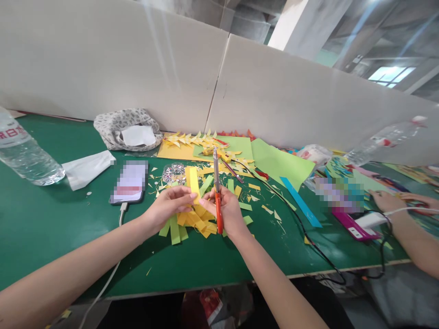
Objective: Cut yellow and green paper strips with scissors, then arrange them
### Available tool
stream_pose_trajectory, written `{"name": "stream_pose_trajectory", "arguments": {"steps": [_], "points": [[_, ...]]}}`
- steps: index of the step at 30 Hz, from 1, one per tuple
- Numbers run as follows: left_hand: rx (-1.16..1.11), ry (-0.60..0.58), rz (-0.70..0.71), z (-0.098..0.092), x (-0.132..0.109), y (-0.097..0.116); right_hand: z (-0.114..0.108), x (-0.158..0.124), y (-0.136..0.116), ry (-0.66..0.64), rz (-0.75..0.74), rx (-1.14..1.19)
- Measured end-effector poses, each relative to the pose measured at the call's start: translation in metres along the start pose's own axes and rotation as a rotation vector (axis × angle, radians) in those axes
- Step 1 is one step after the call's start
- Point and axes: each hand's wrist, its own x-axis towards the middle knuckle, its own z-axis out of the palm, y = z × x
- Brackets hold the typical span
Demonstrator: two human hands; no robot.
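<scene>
My left hand [174,202] pinches a yellow paper strip [194,182] that stands upright between its fingertips. Close beside it, my right hand [226,210] is closed on a pair of scissors with orange handles [218,214], its blades pointing away from me. The thumb and finger of that hand also reach the strip's lower edge. Beneath both hands lies a loose heap of yellow paper strips [197,221] mixed with green paper strips [174,230]. Small paper scraps are scattered around the heap.
A phone [128,180] on a white cable and a water bottle [25,151] stand left. Behind the heap are a yellow glue gun [209,151] with black cord and green paper sheets [279,160]. At right, another person's hands [386,201] work near a magenta device [353,226].
</scene>
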Motion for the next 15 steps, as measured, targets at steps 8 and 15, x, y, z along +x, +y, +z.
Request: {"name": "stream_pose_trajectory", "arguments": {"steps": [8,15], "points": [[0.122,-0.013,0.079,-0.0006,-0.0012,0.0032,0.0001,-0.0007,-0.001,-0.013,0.012,-0.021],[0.02,0.154,0.175,-0.0051,0.002,0.0059,-0.0059,-0.0071,-0.0065,0.073,-0.058,-0.621]]}}
